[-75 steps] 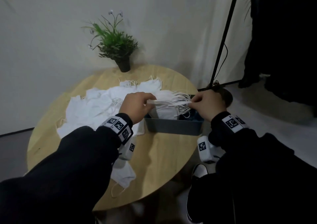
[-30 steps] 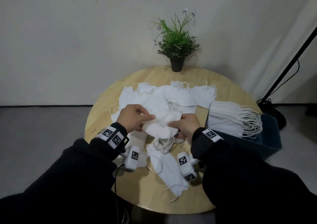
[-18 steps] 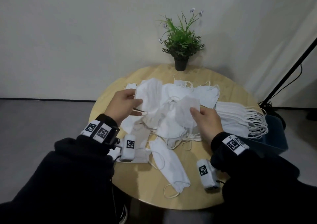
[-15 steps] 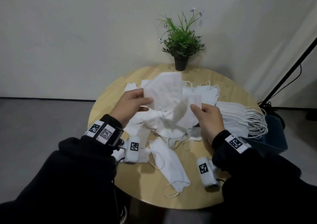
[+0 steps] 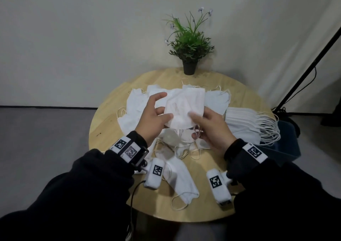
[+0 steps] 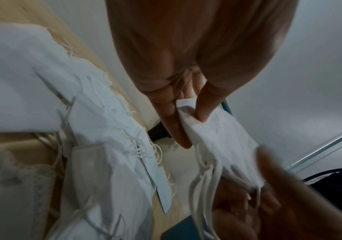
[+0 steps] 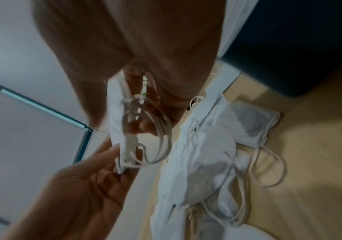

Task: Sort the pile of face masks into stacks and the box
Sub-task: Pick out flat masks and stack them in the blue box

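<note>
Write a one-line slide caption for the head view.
Both hands, left and right, hold a white mask above the pile on a round wooden table.

Mask pile (image 5: pixel 140 107) sits mid-table (image 5: pixel 239 96), potted plant (image 5: pixel 190 44) behind it at the far edge. Stacked masks (image 5: pixel 247 124) right of pile, over the box (image 5: pixel 287 148) at the table's right edge. One mask (image 5: pixel 182 179) lies alone near the front edge. Both hands above pile centre.
</note>
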Motion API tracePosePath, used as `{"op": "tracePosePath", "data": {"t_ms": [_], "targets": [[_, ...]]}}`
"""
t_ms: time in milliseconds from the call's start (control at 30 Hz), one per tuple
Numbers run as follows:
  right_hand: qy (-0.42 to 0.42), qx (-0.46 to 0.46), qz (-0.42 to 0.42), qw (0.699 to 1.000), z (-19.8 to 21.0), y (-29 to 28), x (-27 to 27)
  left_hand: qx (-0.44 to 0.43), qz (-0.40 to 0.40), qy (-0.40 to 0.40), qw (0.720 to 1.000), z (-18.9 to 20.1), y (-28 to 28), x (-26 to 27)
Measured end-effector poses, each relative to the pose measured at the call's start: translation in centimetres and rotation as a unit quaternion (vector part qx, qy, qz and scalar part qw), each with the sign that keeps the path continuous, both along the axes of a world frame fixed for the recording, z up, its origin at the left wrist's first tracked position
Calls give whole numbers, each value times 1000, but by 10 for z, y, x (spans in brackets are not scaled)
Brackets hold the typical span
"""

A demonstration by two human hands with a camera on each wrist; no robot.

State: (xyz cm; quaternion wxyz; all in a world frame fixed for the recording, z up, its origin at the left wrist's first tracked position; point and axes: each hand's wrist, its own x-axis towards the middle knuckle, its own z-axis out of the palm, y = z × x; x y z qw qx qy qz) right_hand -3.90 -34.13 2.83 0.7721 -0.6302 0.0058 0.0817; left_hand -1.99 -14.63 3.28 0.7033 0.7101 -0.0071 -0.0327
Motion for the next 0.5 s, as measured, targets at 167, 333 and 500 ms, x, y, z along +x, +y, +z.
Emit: {"op": "tracePosePath", "data": {"t_ms": [167,333,500], "targets": [[1,-116,27,993,-7,-11,-5,45,-58,-9,997,9,1,-2],[-3,-181,38,983,-3,-26,-12,116,-102,-71,985,20,2,0],[51,-120,-49,990,5,-48,-18,95,-51,-49,993,15,10,-3]]}}
